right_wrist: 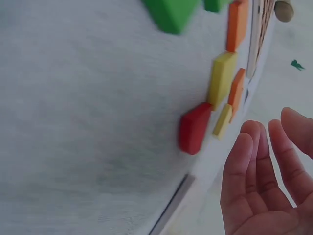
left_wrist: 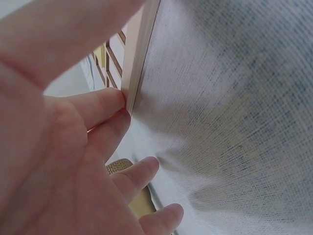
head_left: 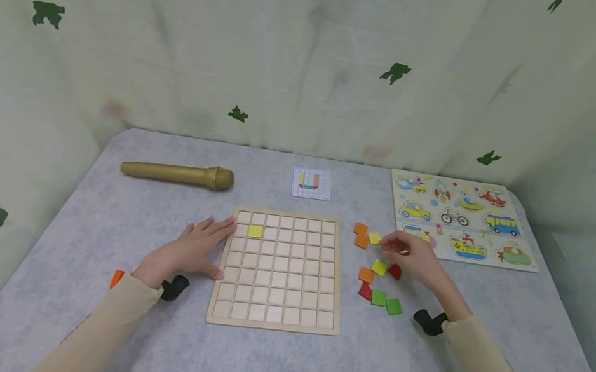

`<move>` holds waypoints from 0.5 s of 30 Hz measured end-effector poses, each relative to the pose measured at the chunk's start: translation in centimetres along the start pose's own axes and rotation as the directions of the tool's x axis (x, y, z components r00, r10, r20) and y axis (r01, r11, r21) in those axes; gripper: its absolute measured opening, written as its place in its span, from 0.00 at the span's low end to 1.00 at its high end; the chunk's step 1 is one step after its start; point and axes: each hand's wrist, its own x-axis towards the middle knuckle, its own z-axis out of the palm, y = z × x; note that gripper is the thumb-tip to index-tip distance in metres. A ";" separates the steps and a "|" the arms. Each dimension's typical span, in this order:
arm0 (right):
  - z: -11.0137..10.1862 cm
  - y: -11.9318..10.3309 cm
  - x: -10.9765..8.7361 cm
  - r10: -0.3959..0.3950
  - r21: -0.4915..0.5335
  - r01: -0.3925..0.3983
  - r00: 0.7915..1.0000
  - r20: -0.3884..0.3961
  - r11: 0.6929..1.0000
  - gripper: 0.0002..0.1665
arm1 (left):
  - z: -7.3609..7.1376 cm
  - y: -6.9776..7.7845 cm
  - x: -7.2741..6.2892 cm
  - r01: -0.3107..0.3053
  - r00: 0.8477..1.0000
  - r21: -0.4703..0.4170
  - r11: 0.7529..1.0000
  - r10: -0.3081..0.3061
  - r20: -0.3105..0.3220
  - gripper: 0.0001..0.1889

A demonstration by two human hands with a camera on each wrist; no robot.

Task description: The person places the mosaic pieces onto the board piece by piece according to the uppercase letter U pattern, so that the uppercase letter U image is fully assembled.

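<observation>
A wooden grid board point(head_left: 271, 330) lies in the middle of the table, with a yellow tile point(head_left: 255, 231) in a cell of its upper left part. At the board's left edge rests my left hand point(head_left: 190, 251), fingers spread. In the left wrist view, fingertips of the left hand point(left_wrist: 73, 142) touch the board's side point(left_wrist: 134, 63). My right hand point(head_left: 414, 260) hovers right of another yellow tile point(head_left: 374, 238). In the right wrist view, the fingers of the right hand point(right_wrist: 266, 181) are loosely bent with nothing visible between them; a red piece point(right_wrist: 194, 128) lies nearby.
Orange tiles point(head_left: 361, 228), green tiles point(head_left: 378, 298) and a second red piece point(head_left: 366, 291) lie right of the board. A pattern card point(head_left: 312, 184) sits behind it, a gold microphone point(head_left: 178, 173) back left, and a vehicle puzzle point(head_left: 457, 203) back right.
</observation>
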 end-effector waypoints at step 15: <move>1.9 0.6 -1.5 -0.002 -0.126 0.006 1.000 0.028 0.992 0.14 | 0.0 0.0 -0.2 -0.017 1.000 -0.017 1.000 0.017 -0.010 0.53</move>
